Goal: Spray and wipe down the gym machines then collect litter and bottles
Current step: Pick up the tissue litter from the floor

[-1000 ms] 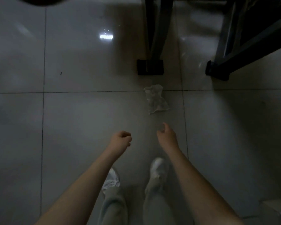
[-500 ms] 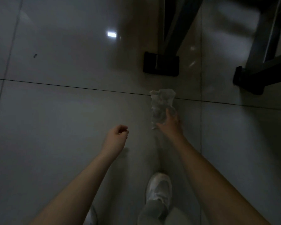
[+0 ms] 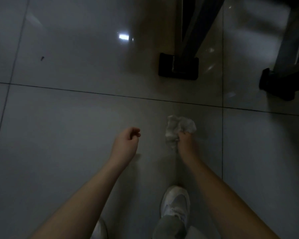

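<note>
A crumpled white piece of litter [image 3: 178,129], thin plastic or tissue, is bunched in my right hand [image 3: 186,142], lifted off the grey tiled floor. My right hand is closed around its lower part, and the rest sticks out above my fingers. My left hand [image 3: 127,143] hangs beside it to the left, fingers loosely curled with nothing in them.
A black machine foot [image 3: 178,69] with its upright post stands on the floor just beyond my hands. A second black frame foot [image 3: 276,85] is at the right edge. A small dark speck [image 3: 42,58] lies far left. My white shoe [image 3: 175,202] is below.
My right hand reached down to the white litter on the floor, closed on it and pulled it up and back toward me. My left hand stayed curled beside it.
</note>
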`<state>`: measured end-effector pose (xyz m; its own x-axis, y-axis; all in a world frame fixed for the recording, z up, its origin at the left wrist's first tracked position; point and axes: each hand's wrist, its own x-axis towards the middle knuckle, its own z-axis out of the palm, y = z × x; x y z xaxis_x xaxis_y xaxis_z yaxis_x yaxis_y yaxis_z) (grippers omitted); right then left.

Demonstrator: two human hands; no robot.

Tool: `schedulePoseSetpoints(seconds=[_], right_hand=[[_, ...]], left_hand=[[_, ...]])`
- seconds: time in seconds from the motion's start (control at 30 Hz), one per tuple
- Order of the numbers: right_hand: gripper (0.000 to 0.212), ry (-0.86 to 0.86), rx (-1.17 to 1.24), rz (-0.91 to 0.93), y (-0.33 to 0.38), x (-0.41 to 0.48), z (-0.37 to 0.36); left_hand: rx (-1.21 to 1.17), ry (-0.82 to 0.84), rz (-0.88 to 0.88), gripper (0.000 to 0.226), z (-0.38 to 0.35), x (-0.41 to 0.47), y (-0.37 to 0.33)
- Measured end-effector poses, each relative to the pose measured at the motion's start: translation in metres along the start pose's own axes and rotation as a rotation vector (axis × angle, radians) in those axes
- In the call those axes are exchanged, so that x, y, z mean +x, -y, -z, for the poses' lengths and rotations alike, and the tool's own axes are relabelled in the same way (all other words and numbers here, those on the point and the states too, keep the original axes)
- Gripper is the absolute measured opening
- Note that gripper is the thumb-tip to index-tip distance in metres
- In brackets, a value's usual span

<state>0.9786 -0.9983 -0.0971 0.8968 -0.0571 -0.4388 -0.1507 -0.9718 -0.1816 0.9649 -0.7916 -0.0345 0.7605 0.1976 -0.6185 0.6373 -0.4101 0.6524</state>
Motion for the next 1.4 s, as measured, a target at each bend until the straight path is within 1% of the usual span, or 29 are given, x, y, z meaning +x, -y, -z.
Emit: schedulePoseSetpoints(seconds=[0.13, 0.23, 0.33, 0.5, 0.6, 0.67, 0.77, 0.93, 1.1, 1.27, 1.4], right_hand=[[0.02, -0.038, 0.016, 0.033, 0.011, -0.029, 0.032], [0.013, -0.072, 0.143, -0.003, 0.031, -0.056, 0.06], [0.012, -0.075, 0.188, 0.042, 0.055, -0.089, 0.095], [0.011, -0.019, 0.233, 0.106, 0.1, -0.155, 0.158], [0.006, 0.014, 0.309, 0.162, 0.133, -0.196, 0.193], [0.004, 0.043, 0.337, 0.208, 0.152, -0.22, 0.21], [0.006, 0.106, 0.349, 0.302, 0.178, -0.252, 0.225], [0.003, 0.21, 0.341, 0.501, 0.204, -0.306, 0.244], [0.007, 0.295, 0.295, 0.642, 0.224, -0.354, 0.245], [0.008, 0.348, 0.165, 0.823, 0.231, -0.418, 0.21], [0.01, 0.397, 0.016, 0.975, 0.222, -0.488, 0.165]], left_hand=[[0.021, -0.009, 0.017, 0.028, 0.015, -0.029, -0.001], [-0.01, -0.061, 0.065, 0.028, 0.034, -0.063, -0.004], [-0.022, -0.078, 0.134, 0.027, 0.058, -0.109, -0.007], [-0.017, -0.122, 0.214, 0.027, 0.11, -0.184, -0.013], [-0.012, -0.155, 0.269, 0.026, 0.148, -0.229, -0.015], [-0.055, -0.177, 0.322, 0.025, 0.165, -0.256, -0.01], [-0.145, -0.255, 0.407, 0.025, 0.179, -0.299, 0.003], [-0.304, -0.401, 0.564, 0.023, 0.165, -0.379, 0.019], [-0.491, -0.515, 0.628, 0.021, 0.152, -0.437, 0.034], [-0.617, -0.652, 0.674, 0.023, 0.143, -0.499, 0.072], [-0.738, -0.754, 0.762, 0.021, 0.118, -0.568, 0.126]])
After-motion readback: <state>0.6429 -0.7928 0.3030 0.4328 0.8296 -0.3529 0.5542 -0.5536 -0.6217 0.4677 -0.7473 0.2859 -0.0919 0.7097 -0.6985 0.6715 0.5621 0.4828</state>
